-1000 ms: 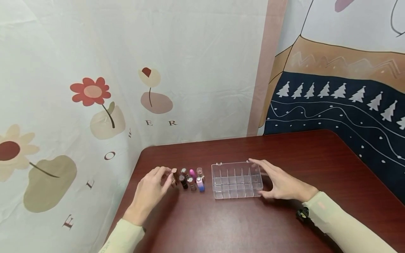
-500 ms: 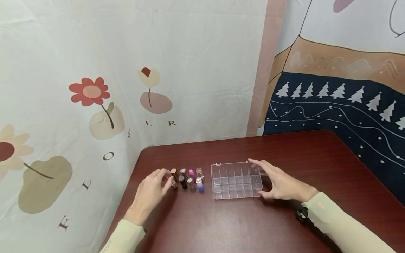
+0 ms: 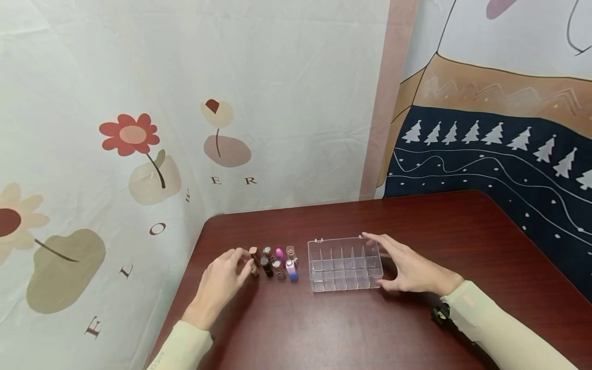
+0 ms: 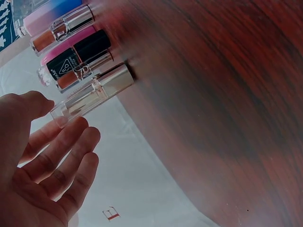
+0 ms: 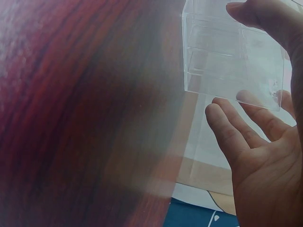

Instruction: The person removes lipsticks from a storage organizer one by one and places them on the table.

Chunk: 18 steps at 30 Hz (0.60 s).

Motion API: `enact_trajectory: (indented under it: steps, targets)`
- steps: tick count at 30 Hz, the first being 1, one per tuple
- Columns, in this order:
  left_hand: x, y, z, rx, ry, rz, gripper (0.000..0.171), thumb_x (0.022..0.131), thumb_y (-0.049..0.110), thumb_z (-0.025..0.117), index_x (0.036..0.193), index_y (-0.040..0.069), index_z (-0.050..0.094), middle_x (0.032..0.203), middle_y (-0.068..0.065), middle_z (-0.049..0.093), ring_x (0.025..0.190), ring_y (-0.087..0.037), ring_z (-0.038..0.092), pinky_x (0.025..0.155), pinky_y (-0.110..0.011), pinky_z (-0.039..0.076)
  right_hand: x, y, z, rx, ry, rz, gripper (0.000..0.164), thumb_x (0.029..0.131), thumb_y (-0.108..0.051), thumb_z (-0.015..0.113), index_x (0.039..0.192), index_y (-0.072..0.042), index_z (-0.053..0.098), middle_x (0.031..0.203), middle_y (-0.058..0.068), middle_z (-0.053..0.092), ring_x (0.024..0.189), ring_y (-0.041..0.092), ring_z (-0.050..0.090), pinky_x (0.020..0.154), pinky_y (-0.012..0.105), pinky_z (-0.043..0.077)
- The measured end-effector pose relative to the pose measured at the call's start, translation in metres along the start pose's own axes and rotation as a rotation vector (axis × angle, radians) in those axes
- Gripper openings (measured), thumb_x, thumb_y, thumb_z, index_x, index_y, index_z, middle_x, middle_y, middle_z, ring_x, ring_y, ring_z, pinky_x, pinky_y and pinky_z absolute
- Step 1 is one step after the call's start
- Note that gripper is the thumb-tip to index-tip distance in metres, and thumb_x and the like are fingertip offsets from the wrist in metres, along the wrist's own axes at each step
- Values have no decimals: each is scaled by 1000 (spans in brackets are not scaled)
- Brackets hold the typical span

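My left hand point(image 3: 221, 277) is at the left end of a group of lipsticks. Thumb and index finger pinch the top of a clear-capped lipstick point(image 4: 93, 94) with a pale gold base, which stands upright on the table; the other fingers are loosely bent. Beside it are a black lipstick point(image 3: 266, 267), a brown one with a clear cap point(image 3: 279, 270) and a pink-and-blue one point(image 3: 291, 271). My right hand point(image 3: 407, 267) holds the right end of a clear plastic compartment box point(image 3: 344, 264), thumb at the near side, fingers at the far side. The box's compartments look empty.
Behind the front lipsticks stand a brown tube point(image 3: 254, 253), a magenta one point(image 3: 279, 254) and others. The dark red wooden table point(image 3: 324, 329) reaches back to a printed cloth wall point(image 3: 300, 128). A dark patterned cloth point(image 3: 490, 169) hangs on the right.
The left hand has shifted very slightly, and more of the clear-capped lipstick shows beside the thumb. The right hand and the box stay in place; the head view drifts a little.
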State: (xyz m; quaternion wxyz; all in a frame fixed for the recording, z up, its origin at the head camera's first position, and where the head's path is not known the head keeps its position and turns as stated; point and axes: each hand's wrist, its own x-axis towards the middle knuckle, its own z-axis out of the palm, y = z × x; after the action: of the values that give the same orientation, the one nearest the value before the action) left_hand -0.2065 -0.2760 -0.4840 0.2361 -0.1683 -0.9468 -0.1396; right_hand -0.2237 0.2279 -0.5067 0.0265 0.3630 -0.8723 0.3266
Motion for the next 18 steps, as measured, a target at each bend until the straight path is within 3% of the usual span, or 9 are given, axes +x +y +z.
enact_trajectory:
  steps: [18]
  targets:
    - [2,2,0,-4,-18,-10,15,100,13,91,103,11,77,89,-2,78,73,-12,69,63,-39,62,0,0,0,8,3,-8,125,82,-12,105,183,-15,32,163,9,60,145,26,68,118,51,64]
